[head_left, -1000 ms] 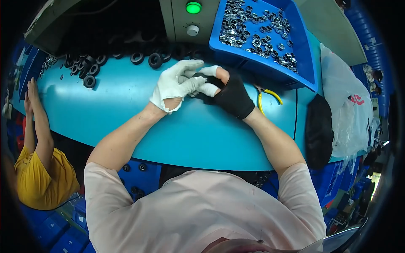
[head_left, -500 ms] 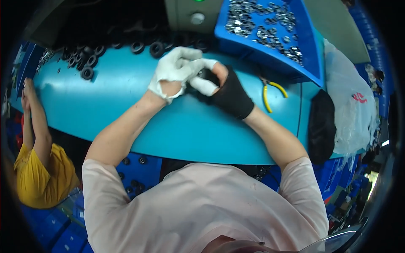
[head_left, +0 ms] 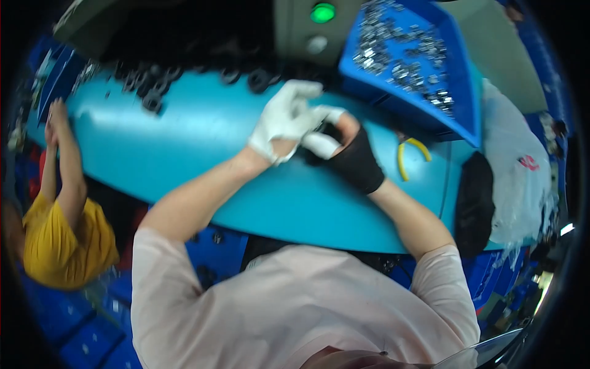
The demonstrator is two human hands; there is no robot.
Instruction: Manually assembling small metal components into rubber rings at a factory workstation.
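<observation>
In a white glove with a torn opening at the wrist, my left hand (head_left: 284, 123) is over the middle of the table, its fingers bent toward the right hand. My right hand (head_left: 355, 157) wears a black fingerless glove with white covers on the thumb and a finger. The hands meet, fingertips curled together around something small and dark. Fingers and blur hide its shape. Beyond my left hand lie black rings (head_left: 259, 80) along the table's far edge. To the right of my right hand are yellow-handled pliers (head_left: 404, 161).
A blue bin (head_left: 410, 104) of small shiny metal parts stands at the far right of the turquoise table (head_left: 203, 129). Beside it are a clear plastic bag (head_left: 519, 184) and a black cloth-like item (head_left: 475, 203). A person in yellow (head_left: 67, 243) sits at the left. A green light (head_left: 322, 12) glows ahead.
The whole view has shifted, so the table, bin and hands appear farther right and lower, and the green light shows more fully. My hands stay together with little change in their grip.
</observation>
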